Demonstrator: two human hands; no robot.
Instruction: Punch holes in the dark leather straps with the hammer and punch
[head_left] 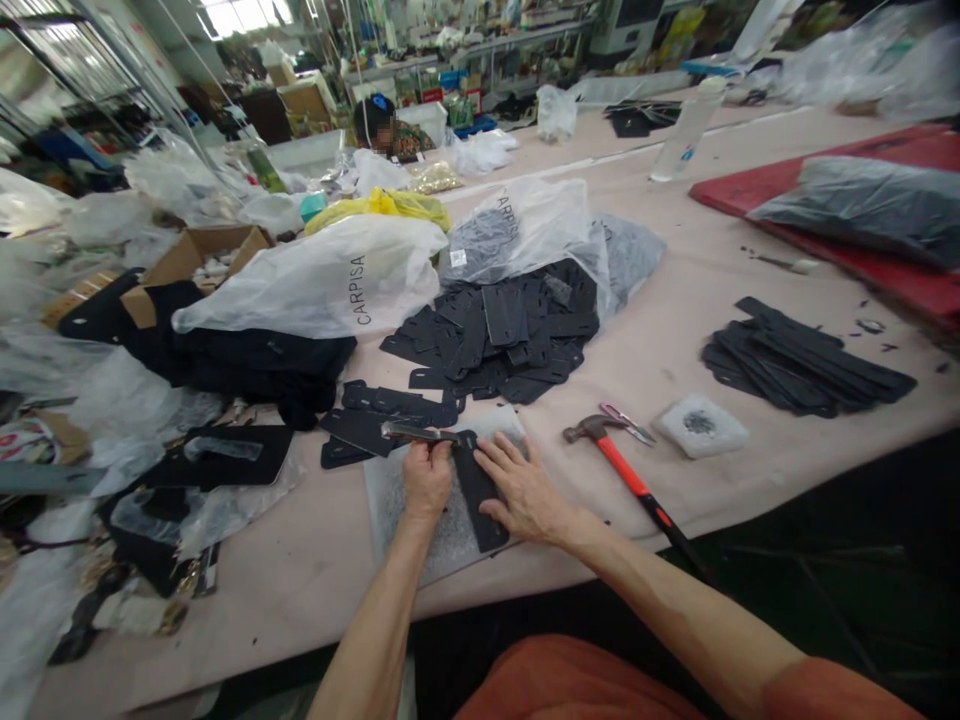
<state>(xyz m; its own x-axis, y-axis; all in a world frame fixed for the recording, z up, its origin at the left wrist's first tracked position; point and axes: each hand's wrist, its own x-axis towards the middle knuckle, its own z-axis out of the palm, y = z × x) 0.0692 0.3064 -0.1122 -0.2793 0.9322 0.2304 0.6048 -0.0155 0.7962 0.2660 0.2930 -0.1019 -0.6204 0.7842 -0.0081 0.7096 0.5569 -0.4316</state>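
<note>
My left hand (427,482) is closed around a slim, metallic-looking tool (412,431), whose exact kind I cannot make out. One end of that tool meets the upper part of a black strip (480,505) with rounded corners. Fingers stretched out, my right hand (525,492) lies flat on the strip's right side and presses it down. Beneath the strip is a grey, speckled board (435,555). Several similar black pieces (375,415) lie just beyond my left hand.
A large heap of black pieces (502,330) lies ahead, partly under white plastic bags (322,280). To the right are a hammer (622,465) with an orange-black handle, small snips (626,422), a whitish block (701,425) and stacked black strips (802,355). Another person (390,130) is across the table.
</note>
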